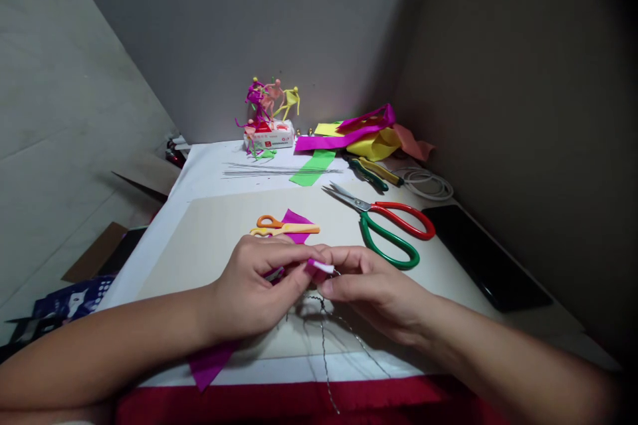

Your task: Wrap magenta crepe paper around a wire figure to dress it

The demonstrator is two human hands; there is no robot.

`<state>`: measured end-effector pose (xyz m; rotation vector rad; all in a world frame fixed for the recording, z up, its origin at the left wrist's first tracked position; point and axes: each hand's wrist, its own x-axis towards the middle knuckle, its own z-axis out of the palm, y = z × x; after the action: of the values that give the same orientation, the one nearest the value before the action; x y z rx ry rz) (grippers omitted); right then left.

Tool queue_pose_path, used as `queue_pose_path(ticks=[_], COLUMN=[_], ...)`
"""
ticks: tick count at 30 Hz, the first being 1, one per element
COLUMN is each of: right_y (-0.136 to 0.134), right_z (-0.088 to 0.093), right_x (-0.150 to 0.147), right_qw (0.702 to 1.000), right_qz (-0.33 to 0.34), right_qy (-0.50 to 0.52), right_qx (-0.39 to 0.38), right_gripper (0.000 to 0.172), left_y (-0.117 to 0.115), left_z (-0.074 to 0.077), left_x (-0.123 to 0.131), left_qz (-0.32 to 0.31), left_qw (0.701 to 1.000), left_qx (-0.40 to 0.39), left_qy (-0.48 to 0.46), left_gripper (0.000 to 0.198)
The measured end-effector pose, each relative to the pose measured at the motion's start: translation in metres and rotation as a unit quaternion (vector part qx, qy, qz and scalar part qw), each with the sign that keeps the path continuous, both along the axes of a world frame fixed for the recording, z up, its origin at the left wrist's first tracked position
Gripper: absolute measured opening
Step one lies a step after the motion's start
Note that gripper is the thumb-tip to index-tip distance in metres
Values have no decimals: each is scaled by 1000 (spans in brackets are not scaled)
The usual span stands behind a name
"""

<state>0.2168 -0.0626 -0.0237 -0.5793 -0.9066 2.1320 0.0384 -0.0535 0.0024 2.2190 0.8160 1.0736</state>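
Note:
My left hand [266, 282] is closed in a pinch on a purple paper strip [313, 267] with a whitish end. The strip's bent end lies between the fingertips of both hands. My right hand [366, 285] is closed on a twisted wire frame [323, 332], whose thin legs dangle below the fingers toward the table's front edge. The top of the wire is hidden by the fingers. A purple paper tail [212, 366] shows below my left forearm; whether it joins the held strip is hidden. Just beyond my left hand lie small orange-handled scissors [286, 229] over a purple piece [299, 219].
Large scissors [369, 207] with red and green handles lie beyond my right hand. A black phone-like slab [491, 259], pliers [371, 172], a white cable [431, 184], loose wires [274, 171] and coloured paper strips [369, 136] surround the board. Small figures [272, 98] stand on a box [272, 136].

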Motion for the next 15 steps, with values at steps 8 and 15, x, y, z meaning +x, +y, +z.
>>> queue_pose_path(ticks=[8,15], right_y=[-1,-2], right_z=[-4,-5], right_x=[-3,-5], right_qw=[998,986], right_qz=[-37,-107], right_qy=[-47,-100], right_qx=[35,79], right_gripper=[11,17], left_y=[-3,-4], left_z=[1,-4], left_x=[1,3], left_qz=[54,75], left_qw=[998,994], left_qx=[15,-80], left_qy=[39,6], left_gripper=[12,12])
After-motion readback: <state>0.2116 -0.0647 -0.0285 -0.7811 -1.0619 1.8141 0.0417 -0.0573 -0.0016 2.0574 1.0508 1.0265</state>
